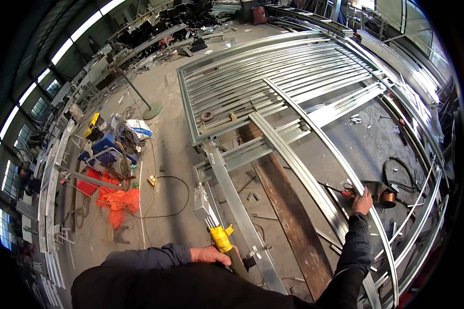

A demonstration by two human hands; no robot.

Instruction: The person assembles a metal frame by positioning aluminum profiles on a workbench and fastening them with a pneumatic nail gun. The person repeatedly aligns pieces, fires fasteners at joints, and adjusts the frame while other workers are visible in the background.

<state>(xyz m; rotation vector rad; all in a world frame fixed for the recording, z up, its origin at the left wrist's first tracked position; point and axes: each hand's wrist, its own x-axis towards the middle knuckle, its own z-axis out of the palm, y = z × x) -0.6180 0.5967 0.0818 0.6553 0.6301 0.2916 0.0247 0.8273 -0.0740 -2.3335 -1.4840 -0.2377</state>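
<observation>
Evidently, the long, narrow, silvery metal rail (340, 159) runs down the person's right side, its far end appearing to overlie a broad silvery metal frame with parallel slats (294, 69). The right hand (363, 202) is partly closed, fingers curled over the rail's edge near a coppery wire spool (388, 196); its thumb cannot be made out.

The rail should be stiff across short spans, but its length may make it whip or swing. It looks smooth, so a bare palm could slide, and the edges may be sharp. Holding it nearer mid-length would balance it better than gripping one end.

At the lower middle, the left hand (211, 255) is wrapped around a dark-handled tool with a yellow-taped collar (221, 239); some fingers are hidden. The tool seems rigid and probably front-heavy, given the boxy silvery head beyond its collar. The dark handle is the sensible hold, keeping fingers behind the yellow tape.
</observation>
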